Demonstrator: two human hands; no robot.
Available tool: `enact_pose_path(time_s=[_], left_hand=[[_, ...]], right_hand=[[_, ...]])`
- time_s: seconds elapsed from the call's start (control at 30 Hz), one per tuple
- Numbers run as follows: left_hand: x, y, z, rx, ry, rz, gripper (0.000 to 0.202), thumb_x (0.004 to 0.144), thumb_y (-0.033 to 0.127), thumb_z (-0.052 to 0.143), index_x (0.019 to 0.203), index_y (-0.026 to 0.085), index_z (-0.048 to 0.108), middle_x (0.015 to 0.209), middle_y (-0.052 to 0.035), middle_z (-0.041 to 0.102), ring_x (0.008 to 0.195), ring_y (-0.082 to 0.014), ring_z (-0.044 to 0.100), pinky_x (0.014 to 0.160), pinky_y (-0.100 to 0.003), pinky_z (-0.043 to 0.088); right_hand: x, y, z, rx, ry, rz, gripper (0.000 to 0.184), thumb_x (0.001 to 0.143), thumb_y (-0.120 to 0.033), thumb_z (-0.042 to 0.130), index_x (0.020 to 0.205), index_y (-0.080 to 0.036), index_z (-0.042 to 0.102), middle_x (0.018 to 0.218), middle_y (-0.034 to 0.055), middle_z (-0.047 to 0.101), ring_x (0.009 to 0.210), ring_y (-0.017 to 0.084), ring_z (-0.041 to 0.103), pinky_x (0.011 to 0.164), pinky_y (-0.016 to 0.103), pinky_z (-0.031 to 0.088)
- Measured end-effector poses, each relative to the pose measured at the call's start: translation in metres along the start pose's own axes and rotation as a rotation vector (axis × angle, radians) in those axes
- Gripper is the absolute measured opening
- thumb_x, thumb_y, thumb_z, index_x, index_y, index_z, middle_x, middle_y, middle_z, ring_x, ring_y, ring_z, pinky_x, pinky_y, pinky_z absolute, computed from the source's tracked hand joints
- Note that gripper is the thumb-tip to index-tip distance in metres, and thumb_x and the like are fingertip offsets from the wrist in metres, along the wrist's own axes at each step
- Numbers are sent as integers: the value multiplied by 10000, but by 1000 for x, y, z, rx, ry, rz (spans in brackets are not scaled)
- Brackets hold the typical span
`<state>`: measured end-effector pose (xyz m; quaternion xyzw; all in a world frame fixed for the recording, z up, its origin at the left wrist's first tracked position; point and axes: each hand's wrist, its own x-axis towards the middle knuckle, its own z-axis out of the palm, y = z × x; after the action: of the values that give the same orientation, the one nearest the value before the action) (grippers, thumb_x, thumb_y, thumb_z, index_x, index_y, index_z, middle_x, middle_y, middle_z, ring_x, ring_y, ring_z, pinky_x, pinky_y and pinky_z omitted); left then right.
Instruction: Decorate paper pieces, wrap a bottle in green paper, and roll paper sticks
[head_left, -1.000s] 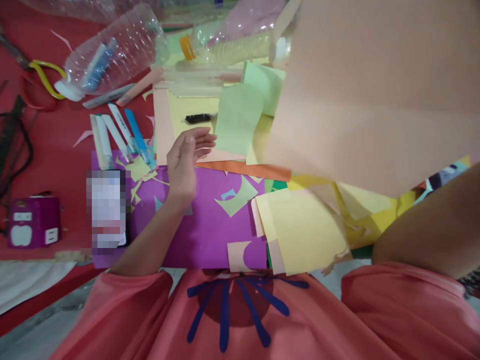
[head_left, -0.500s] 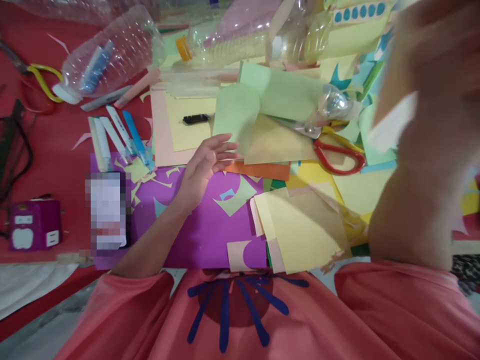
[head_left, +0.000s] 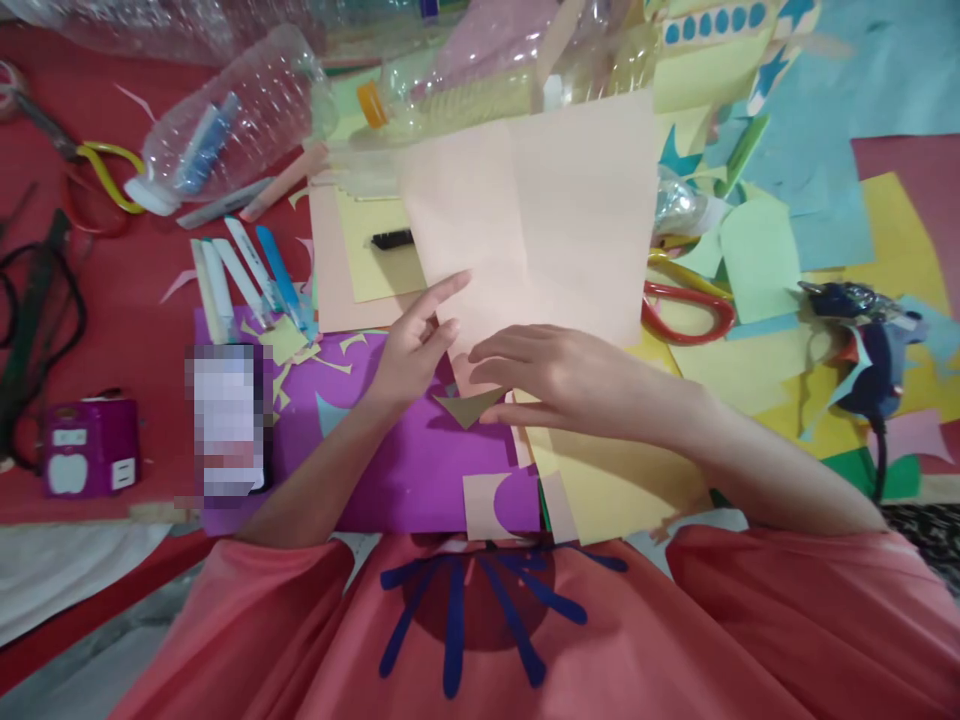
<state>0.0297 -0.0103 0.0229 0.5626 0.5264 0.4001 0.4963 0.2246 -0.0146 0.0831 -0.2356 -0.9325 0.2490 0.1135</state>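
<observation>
1. A pale peach sheet, creased down its middle, is held over the cluttered tabletop, between the two hands and the bottles at the far side.
2. The lower corner of the sheet is gripped by the right hand, with the fingers laid over it and the thumb set beneath.
3. The left edge of the sheet is touched by the left hand. Its index finger is stretched along the paper and the other fingers are curled. Whether the sheet is pinched there cannot be told.
4. The two hands are kept close together, almost touching, above a purple sheet strewn with cut scraps.
5. A yellow sheet is seen under the right wrist.
6. Red-handled scissors are partly covered by the sheet's right edge.
7. A clear plastic bottle is laid on its side at the far left, with paper strips just below it.
8. A glue gun is found well to the right, and a small purple box at the left edge.
</observation>
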Motion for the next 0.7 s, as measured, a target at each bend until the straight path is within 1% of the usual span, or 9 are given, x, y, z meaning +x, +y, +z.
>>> enact_pose_path(time_s=[0.07, 0.17, 0.27, 0.33, 0.47, 0.53, 0.6, 0.63, 0.7], left_hand=[[1, -3, -1, -39, -54, 38, 498, 818, 542, 650, 1236, 274, 618, 1341, -66, 605, 908, -183, 670, 738, -279, 546], [2, -8, 1, -77, -57, 100, 542, 811, 555, 655, 1261, 263, 575, 1409, -83, 541, 1148, -226, 608, 888, -306, 524], [0, -7, 6, -117, -44, 115, 640, 796, 565, 670, 1343, 302, 469, 1493, -85, 441, 1299, -264, 510, 942, -329, 509], [-3, -4, 9, -125, -34, 104, 711, 793, 584, 662, 1398, 340, 380, 1542, -82, 368, 1337, -290, 472, 935, -345, 518], [-8, -5, 13, -113, -29, 99, 777, 793, 612, 643, 1442, 359, 298, 1579, -82, 295, 1408, -325, 378, 965, -378, 514], [-9, -9, 15, -130, -41, 109, 785, 800, 597, 644, 1453, 358, 279, 1581, -76, 295, 1434, -311, 339, 993, -374, 506], [-10, -13, 18, -157, -71, 114, 771, 814, 573, 643, 1456, 369, 270, 1590, -57, 279, 1440, -288, 336, 1003, -362, 509], [-11, -14, 20, -169, -97, 111, 751, 826, 560, 635, 1456, 378, 268, 1597, -43, 267, 1434, -276, 352, 1006, -358, 511], [-14, -13, 23, -185, -171, 97, 710, 852, 540, 611, 1455, 397, 265, 1593, -15, 278, 1409, -251, 401, 1029, -360, 504]], right_hand=[[-4, 0, -4, 45, 54, 143, 320, 974, -373, 439, 1004, -153, 669, 984, 110, 708, 873, 209, 666, 774, 354, 531], [-13, 6, -5, 160, 231, 456, 235, 934, -324, 498, 1004, -153, 644, 962, 83, 681, 677, 130, 621, 645, 282, 504], [-24, 18, 4, 330, 450, 697, 319, 882, -325, 550, 1148, -150, 566, 1115, 94, 630, 563, 65, 561, 542, 244, 481], [-30, 23, 12, 477, 510, 768, 376, 866, -317, 558, 1208, -166, 522, 1125, 81, 616, 507, 43, 519, 460, 221, 446], [-33, 25, 24, 783, 498, 734, 331, 855, -363, 577, 1122, -167, 563, 861, 2, 613, 396, 21, 399, 351, 195, 342], [-33, 21, 27, 836, 518, 664, 320, 862, -405, 583, 1076, -167, 589, 781, -9, 607, 437, 47, 454, 377, 195, 371], [-32, 16, 30, 793, 591, 568, 347, 886, -463, 551, 1080, -180, 603, 840, 29, 651, 611, 108, 592, 513, 230, 491], [-32, 14, 32, 751, 622, 510, 375, 907, -492, 509, 1114, -193, 602, 936, 59, 674, 755, 149, 645, 635, 272, 545], [-32, 12, 39, 659, 623, 373, 467, 948, -544, 372, 1242, -233, 558, 1187, 100, 648, 1088, 229, 626, 914, 382, 533]])
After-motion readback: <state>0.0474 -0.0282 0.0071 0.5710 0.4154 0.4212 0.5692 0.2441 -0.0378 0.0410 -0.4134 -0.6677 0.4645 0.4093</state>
